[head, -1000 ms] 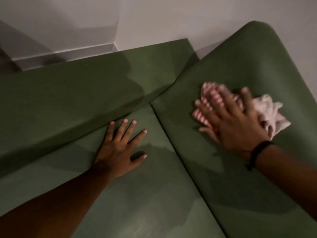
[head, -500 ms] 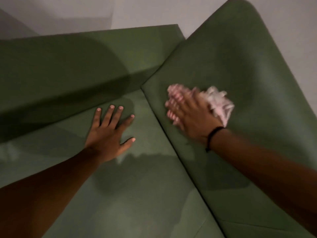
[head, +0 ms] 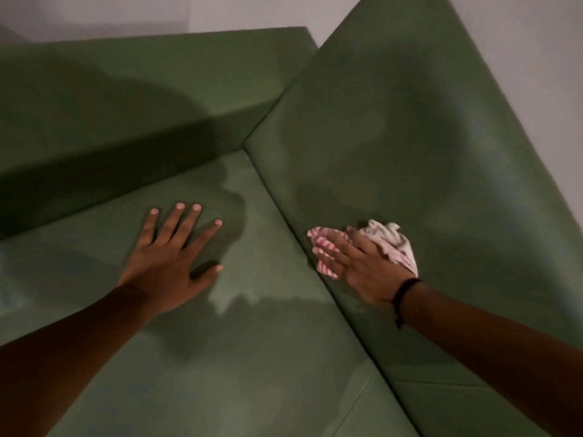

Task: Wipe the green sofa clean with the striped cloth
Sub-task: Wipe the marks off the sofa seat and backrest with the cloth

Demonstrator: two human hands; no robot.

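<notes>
The green sofa (head: 410, 127) fills the head view, its backrest on the right and its armrest at the upper left. My right hand (head: 359, 266) presses the bunched red-and-white striped cloth (head: 394, 244) flat against the lower backrest, just above the seam with the seat. The cloth shows past my fingertips and behind my knuckles. My left hand (head: 170, 260) lies flat on the seat cushion with its fingers spread, holding nothing.
A pale wall (head: 520, 42) rises behind the backrest and the armrest. A seam (head: 353, 402) splits the seat cushions near the bottom. A black band (head: 402, 294) circles my right wrist.
My right hand has slid the cloth down the backrest from its middle to just above the seat seam. The left hand has stayed flat on the seat.
</notes>
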